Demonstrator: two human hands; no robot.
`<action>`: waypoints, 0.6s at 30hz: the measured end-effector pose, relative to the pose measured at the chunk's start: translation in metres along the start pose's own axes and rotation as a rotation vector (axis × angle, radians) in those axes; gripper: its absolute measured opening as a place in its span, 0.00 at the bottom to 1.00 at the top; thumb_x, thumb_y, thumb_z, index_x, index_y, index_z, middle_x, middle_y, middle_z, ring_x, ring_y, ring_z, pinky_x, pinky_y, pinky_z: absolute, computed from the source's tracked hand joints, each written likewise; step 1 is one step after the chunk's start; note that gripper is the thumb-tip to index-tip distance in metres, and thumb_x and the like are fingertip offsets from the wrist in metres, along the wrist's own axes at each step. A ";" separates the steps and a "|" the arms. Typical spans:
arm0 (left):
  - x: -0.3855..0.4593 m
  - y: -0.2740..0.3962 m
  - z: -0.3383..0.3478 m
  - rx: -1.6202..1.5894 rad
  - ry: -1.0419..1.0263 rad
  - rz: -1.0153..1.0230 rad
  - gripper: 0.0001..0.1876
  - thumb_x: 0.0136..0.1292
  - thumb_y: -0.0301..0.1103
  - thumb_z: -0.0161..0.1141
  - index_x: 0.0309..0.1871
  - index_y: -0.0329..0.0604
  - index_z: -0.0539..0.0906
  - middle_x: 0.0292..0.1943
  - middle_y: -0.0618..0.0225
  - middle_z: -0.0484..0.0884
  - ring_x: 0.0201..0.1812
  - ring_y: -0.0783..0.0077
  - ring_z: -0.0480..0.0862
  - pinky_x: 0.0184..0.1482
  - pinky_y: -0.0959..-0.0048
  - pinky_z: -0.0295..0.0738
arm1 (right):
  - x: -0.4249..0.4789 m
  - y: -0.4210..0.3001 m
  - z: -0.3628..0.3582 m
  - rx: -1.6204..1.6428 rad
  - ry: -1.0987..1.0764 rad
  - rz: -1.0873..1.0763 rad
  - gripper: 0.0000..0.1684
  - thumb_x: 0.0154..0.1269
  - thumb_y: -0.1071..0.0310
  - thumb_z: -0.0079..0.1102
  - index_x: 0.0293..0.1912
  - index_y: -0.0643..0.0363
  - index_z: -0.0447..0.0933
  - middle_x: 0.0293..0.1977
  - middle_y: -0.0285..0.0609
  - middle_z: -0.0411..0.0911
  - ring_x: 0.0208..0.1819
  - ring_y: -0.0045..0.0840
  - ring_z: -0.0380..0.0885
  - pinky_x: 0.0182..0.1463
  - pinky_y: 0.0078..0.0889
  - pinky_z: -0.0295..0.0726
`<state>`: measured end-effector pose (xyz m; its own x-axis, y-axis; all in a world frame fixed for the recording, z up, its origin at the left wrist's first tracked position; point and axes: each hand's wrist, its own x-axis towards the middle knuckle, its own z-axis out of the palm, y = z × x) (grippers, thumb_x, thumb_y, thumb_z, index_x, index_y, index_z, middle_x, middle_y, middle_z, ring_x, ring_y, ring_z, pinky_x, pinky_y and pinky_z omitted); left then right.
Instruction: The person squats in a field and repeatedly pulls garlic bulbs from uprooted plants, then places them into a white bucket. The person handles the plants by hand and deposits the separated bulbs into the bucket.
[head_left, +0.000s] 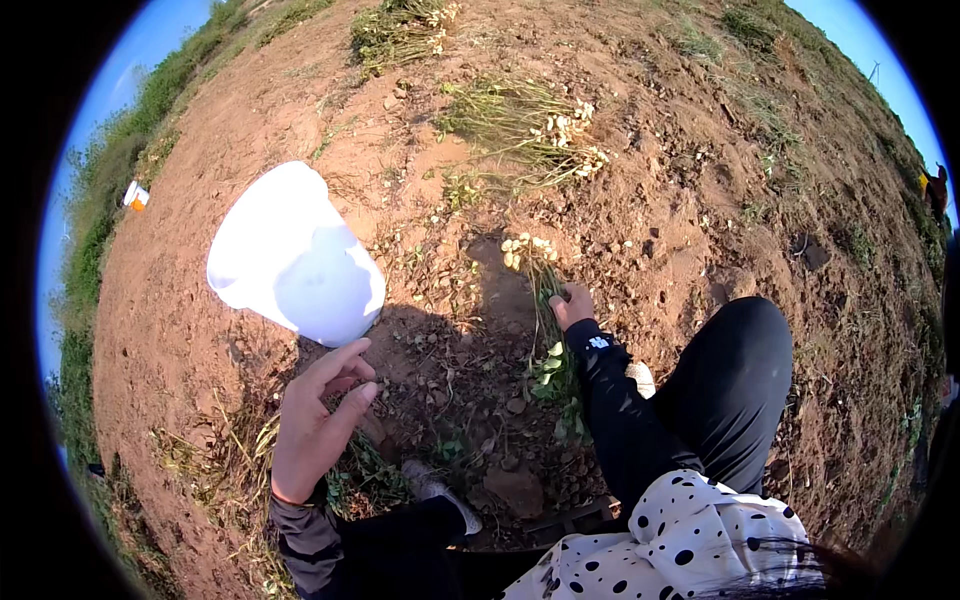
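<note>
My right hand (572, 306) grips the stems of a peanut plant (546, 289) with its fingers closed around them. A cluster of pale peanut pods (527, 251) hangs at the plant's far end, while its green leaves (553, 373) lie towards me beside my sleeve. My left hand (324, 416) is raised, fingers curved and apart, with nothing in it. Just beyond its fingertips stands a white plastic bucket (300, 247), brightly sunlit with a shadow on its near side. The inside of the bucket cannot be made out.
Pulled peanut plants (525, 131) lie on the reddish soil ahead, with another bundle (397, 34) farther off. Stripped-looking stalks (217, 450) lie at my left. A small white and orange bucket (136, 196) stands far left. A person (937, 191) is at the far right edge.
</note>
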<state>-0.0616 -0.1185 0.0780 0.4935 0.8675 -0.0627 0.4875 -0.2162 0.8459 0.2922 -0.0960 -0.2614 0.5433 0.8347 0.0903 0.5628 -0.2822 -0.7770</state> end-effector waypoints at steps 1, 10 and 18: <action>0.010 -0.008 0.009 -0.110 -0.007 -0.057 0.22 0.63 0.31 0.59 0.60 0.34 0.73 0.42 0.64 0.81 0.44 0.73 0.80 0.49 0.73 0.74 | 0.004 0.007 0.003 0.305 -0.091 0.172 0.19 0.55 0.66 0.59 0.45 0.67 0.75 0.35 0.52 0.79 0.35 0.37 0.77 0.44 0.36 0.75; 0.031 -0.050 0.053 -0.546 0.220 -0.185 0.26 0.69 0.41 0.55 0.62 0.33 0.67 0.52 0.64 0.75 0.50 0.73 0.77 0.49 0.74 0.73 | -0.132 -0.232 -0.027 0.366 -0.100 -0.611 0.26 0.55 0.80 0.50 0.56 0.67 0.65 0.50 0.58 0.69 0.51 0.50 0.71 0.56 0.39 0.71; 0.021 -0.045 0.038 -0.604 0.302 -0.025 0.10 0.69 0.34 0.54 0.45 0.36 0.74 0.29 0.71 0.75 0.32 0.76 0.76 0.34 0.75 0.71 | -0.151 -0.251 -0.043 0.684 -0.441 -0.780 0.15 0.60 0.72 0.61 0.48 0.61 0.75 0.42 0.49 0.77 0.47 0.38 0.78 0.50 0.37 0.77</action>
<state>-0.0459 -0.1070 0.0182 0.2215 0.9751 -0.0095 -0.0353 0.0178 0.9992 0.0956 -0.1718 -0.0527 -0.1518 0.8018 0.5780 0.1184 0.5953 -0.7947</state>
